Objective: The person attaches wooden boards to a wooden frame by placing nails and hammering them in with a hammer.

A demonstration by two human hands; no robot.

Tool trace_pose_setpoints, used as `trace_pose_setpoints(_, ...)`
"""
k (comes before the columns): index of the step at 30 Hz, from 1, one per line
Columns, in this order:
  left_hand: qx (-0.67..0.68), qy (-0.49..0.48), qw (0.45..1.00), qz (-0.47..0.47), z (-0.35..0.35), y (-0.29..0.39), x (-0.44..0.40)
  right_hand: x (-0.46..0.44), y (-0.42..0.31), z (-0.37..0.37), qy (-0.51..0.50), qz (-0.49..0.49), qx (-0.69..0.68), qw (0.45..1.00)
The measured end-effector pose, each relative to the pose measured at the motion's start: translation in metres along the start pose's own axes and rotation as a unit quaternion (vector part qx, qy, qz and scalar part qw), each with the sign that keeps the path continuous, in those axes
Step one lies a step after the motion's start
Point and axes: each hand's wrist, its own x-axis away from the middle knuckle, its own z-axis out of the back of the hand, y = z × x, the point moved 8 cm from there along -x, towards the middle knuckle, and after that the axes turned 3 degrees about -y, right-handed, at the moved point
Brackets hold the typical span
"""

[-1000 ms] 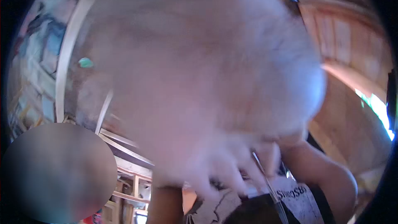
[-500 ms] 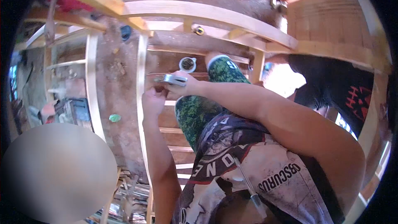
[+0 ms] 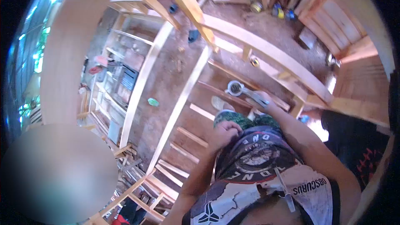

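Observation:
My right hand (image 3: pixel 266 100) grips a silver metal hammer (image 3: pixel 259 97) above the slats, close to a white cup (image 3: pixel 235 88) with small dark contents I cannot make out. My left hand (image 3: pixel 228 132) is curled closed in front of my shirt, beside my green patterned shorts (image 3: pixel 237 118). Whatever its fingers may hold is hidden. Beneath and ahead of me is a light wooden frame (image 3: pixel 177 112) with several cross slats (image 3: pixel 192 136). A pen (image 3: pixel 285 189) hangs at my shirt.
A yellow and black tape measure (image 3: pixel 254 61) rests by the far rail (image 3: pixel 266 41). A green object (image 3: pixel 153 101) lies on the dirt floor (image 3: pixel 166 75). At the right is another person in a black shirt (image 3: pixel 354 141). An upright post (image 3: pixel 62 50) stands close on the left.
My view has turned left. My hands have come apart: the right has carried the hammer near the cup, and the left has drawn back toward my body.

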Motion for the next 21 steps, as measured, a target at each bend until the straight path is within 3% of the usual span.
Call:
trace_pose_setpoints(1, -0.011, -0.014, 1.0, -0.01, -0.011, 0.033, 0.011, 0.006, 0.017, 0.019, 0.027, -0.011, 0.078, 0.997)
trace_pose_setpoints(2, -0.02, -0.028, 0.999, -0.021, -0.021, 0.06, 0.021, 0.02, 0.018, 0.042, 0.041, -0.019, 0.058, 0.997)
trace_pose_setpoints(3, -0.023, -0.012, 0.999, -0.047, -0.021, 0.072, 0.025, 0.039, 0.054, 0.058, 0.176, 0.085, 0.006, 0.981)
trace_pose_setpoints(4, 0.021, -0.056, 0.993, -0.102, -0.03, 0.085, 0.029, 0.047, 0.075, 0.068, 0.118, 0.129, 0.051, 0.983)
trace_pose_setpoints(7, 0.086, -0.122, 0.955, -0.257, -0.034, 0.16, 0.06, 0.07, 0.094, 0.094, 0.087, -0.059, 0.021, 0.994)
trace_pose_setpoints(9, 0.11, -0.152, 0.92, -0.345, -0.022, 0.202, 0.093, 0.074, 0.093, 0.103, 0.084, -0.109, 0.005, 0.99)
trace_pose_setpoints(11, 0.014, -0.327, 0.838, -0.436, -0.025, 0.23, 0.132, 0.077, 0.092, 0.106, 0.083, -0.138, -0.006, 0.987)
trace_pose_setpoints(12, 0.063, -0.378, 0.784, -0.488, -0.022, 0.247, 0.151, 0.076, 0.089, 0.107, 0.083, -0.148, -0.007, 0.985)
trace_pose_setpoints(15, 0.159, -0.448, 0.693, -0.542, -0.013, 0.28, 0.188, 0.083, 0.081, 0.106, 0.08, -0.178, -0.004, 0.981)
trace_pose_setpoints(17, 0.229, -0.46, 0.664, -0.543, -0.003, 0.294, 0.196, 0.088, 0.076, 0.102, 0.072, -0.196, 0.005, 0.978)
trace_pose_setpoints(21, 0.178, -0.514, 0.518, -0.66, 0.013, 0.297, 0.205, 0.092, 0.056, 0.099, 0.056, -0.246, 0.016, 0.967)
